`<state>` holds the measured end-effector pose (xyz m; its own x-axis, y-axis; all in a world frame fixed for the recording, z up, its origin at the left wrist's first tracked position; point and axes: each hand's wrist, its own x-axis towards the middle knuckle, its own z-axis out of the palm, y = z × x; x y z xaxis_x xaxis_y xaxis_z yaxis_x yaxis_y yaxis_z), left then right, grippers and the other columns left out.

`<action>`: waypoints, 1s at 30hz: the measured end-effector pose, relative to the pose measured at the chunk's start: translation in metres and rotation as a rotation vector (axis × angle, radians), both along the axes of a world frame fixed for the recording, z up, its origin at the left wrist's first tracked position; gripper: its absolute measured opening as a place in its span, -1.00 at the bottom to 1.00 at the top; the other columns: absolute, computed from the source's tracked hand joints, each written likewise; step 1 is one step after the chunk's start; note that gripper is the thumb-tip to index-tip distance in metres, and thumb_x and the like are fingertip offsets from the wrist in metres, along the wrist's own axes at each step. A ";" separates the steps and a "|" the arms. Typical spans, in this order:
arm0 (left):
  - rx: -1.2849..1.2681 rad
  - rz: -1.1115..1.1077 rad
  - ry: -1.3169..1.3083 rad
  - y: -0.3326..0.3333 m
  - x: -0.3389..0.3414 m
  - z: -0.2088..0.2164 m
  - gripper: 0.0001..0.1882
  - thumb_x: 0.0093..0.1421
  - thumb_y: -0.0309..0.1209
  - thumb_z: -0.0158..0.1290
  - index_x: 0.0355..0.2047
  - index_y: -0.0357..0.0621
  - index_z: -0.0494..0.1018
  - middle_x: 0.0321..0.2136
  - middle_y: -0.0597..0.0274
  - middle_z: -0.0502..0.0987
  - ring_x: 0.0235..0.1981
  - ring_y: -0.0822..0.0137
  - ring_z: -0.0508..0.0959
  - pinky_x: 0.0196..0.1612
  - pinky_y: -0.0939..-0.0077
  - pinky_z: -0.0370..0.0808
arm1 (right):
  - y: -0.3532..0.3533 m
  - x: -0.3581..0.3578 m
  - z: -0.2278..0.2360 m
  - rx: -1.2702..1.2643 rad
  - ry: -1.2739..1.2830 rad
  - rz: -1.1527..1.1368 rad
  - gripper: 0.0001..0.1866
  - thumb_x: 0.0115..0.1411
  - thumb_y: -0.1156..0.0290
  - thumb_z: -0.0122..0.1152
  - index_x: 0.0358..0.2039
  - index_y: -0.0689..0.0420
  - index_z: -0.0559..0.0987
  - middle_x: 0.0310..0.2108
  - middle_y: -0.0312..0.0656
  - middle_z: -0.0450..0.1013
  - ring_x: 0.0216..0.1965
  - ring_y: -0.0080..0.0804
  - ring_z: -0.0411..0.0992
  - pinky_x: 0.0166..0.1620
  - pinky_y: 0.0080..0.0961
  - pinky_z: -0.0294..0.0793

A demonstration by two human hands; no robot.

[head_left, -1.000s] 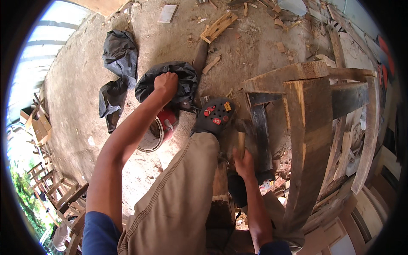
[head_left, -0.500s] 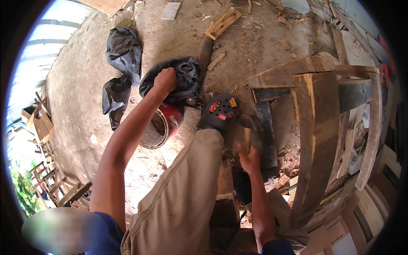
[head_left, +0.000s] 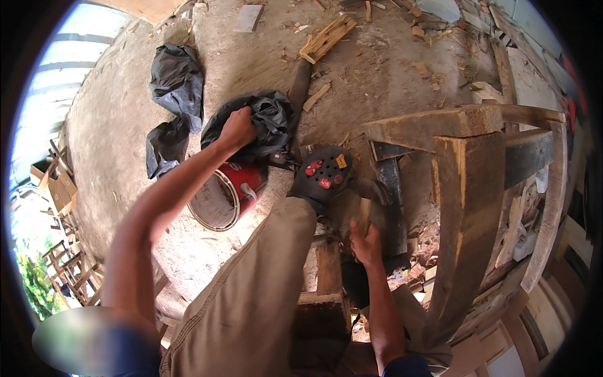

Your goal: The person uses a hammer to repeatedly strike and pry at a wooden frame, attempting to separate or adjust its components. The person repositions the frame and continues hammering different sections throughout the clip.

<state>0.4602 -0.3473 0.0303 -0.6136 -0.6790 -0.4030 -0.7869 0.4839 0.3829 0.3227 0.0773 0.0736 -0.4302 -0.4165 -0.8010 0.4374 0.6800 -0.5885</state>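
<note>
My left hand is closed on a crumpled black plastic bag, its knuckles up. Right beside the bag, under my left forearm, a red bucket lies tipped, its pale rim toward me; part of it is hidden. My right hand grips a short wooden handle that points away from me; what sits at its far end cannot be made out. A dark clog with small charms covers my foot, between the two hands.
Two more pieces of black plastic lie on the dirt floor at left. A split wood block rests ahead. To my right stands a heavy timber frame, with wood scraps around it. A wooden beam is under my leg.
The red bucket has shifted left and toward me, showing more of its open mouth. My left forearm has swung left, the hand still on the bag. My right hand keeps its grip on the handle.
</note>
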 end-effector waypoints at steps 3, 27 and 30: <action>0.134 -0.104 0.069 -0.005 0.011 0.005 -0.59 0.01 -0.48 0.06 -0.10 -0.41 0.52 -0.10 -0.36 0.56 0.02 -0.24 0.53 0.14 0.01 0.45 | 0.015 0.009 -0.027 -0.121 0.123 0.001 -0.59 0.33 0.00 0.25 -0.29 0.10 0.42 -0.63 -0.40 0.31 -0.72 -0.65 0.26 -0.68 -0.58 0.23; -0.218 -0.613 0.060 -0.059 0.046 -0.077 -0.54 0.07 -0.31 0.15 -0.01 -0.22 0.52 0.01 -0.11 0.57 0.06 -0.06 0.55 0.11 0.17 0.49 | -0.037 -0.003 0.032 -0.028 -0.128 -0.094 -0.55 0.31 -0.06 0.26 -0.36 0.07 0.38 -0.68 -0.45 0.21 -0.73 -0.69 0.19 -0.68 -0.60 0.18; -0.032 -0.576 -0.009 -0.033 -0.003 -0.005 -0.59 0.02 -0.37 0.18 -0.08 -0.20 0.55 -0.13 -0.11 0.63 -0.03 -0.07 0.60 0.02 0.16 0.55 | -0.024 -0.009 0.036 -0.035 -0.174 -0.147 -0.56 0.33 -0.05 0.24 -0.34 0.05 0.34 -0.64 -0.48 0.17 -0.71 -0.73 0.14 -0.68 -0.61 0.16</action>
